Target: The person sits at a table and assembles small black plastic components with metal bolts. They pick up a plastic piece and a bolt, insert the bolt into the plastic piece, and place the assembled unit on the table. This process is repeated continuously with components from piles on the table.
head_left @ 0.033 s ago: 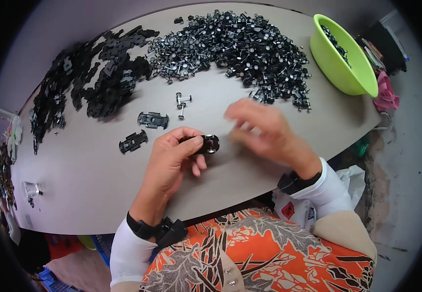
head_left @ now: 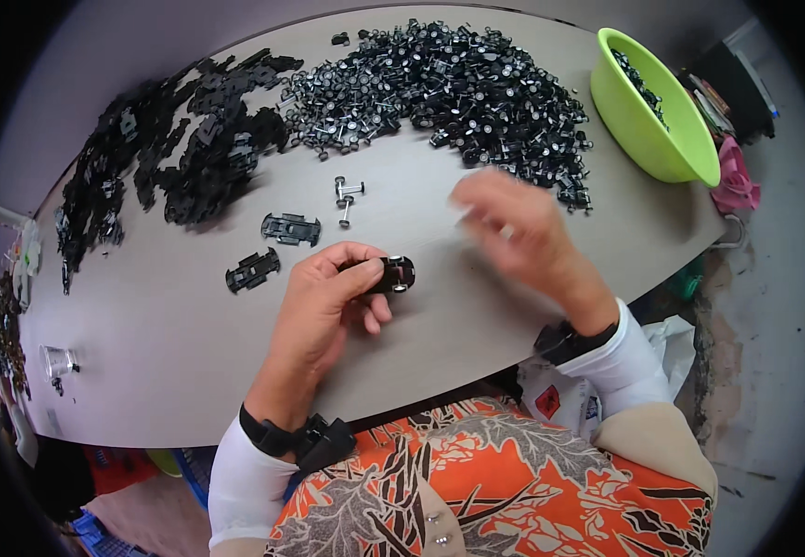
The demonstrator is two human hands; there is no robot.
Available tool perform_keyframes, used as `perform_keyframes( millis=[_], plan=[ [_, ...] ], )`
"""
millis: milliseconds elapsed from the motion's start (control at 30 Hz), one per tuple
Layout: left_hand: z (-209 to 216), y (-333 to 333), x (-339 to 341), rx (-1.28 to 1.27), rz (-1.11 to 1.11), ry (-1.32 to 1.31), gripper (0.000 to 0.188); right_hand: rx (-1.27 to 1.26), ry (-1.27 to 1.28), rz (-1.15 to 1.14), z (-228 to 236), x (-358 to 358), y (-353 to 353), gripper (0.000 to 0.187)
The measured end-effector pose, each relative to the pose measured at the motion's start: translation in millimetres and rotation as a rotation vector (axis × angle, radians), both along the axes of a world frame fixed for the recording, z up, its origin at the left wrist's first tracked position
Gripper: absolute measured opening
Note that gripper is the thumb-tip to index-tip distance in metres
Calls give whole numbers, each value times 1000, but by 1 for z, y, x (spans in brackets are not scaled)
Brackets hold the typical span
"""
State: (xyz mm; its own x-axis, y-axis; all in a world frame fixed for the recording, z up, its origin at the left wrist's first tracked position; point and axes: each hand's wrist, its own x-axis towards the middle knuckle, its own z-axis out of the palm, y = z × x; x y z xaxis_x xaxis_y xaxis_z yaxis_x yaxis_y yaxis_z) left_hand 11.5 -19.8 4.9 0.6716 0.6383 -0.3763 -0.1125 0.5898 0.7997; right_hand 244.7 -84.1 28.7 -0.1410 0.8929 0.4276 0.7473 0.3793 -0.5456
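My left hand grips a small black toy car chassis between thumb and fingers, above the table. Two silvery wheel ends show on the chassis; its rear part is hidden by my thumb. Off to the right, my right hand hovers at the near edge of the wheel pile; its fingers are bent and smeared by motion, so whatever they may hold is unclear. Two black toy car chassis lie left of my left hand, one farther and one nearer. Beyond them rest several loose wheel axles.
A heap of black chassis pieces covers the table's far left. At the far right stands a lime-green bowl with more wheel parts inside. A clear cup sits near the left table edge, small black bits beside it.
My right hand has shifted slightly to the right and away from the chassis, toward the wheel pile. My left hand keeps its hold and has hardly moved.
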Motion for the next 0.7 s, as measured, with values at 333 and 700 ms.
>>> perform_keyframes(
  millis=[333, 700],
  plan=[
    [0, 2, 1, 19, -27, 15, 21, -3, -467, -89, -18, 30, 17, 13],
    [-1, 3, 2, 41, -41, 28, 29, -1015, 367, -10, 7, -2, 16, 10]
  ],
)
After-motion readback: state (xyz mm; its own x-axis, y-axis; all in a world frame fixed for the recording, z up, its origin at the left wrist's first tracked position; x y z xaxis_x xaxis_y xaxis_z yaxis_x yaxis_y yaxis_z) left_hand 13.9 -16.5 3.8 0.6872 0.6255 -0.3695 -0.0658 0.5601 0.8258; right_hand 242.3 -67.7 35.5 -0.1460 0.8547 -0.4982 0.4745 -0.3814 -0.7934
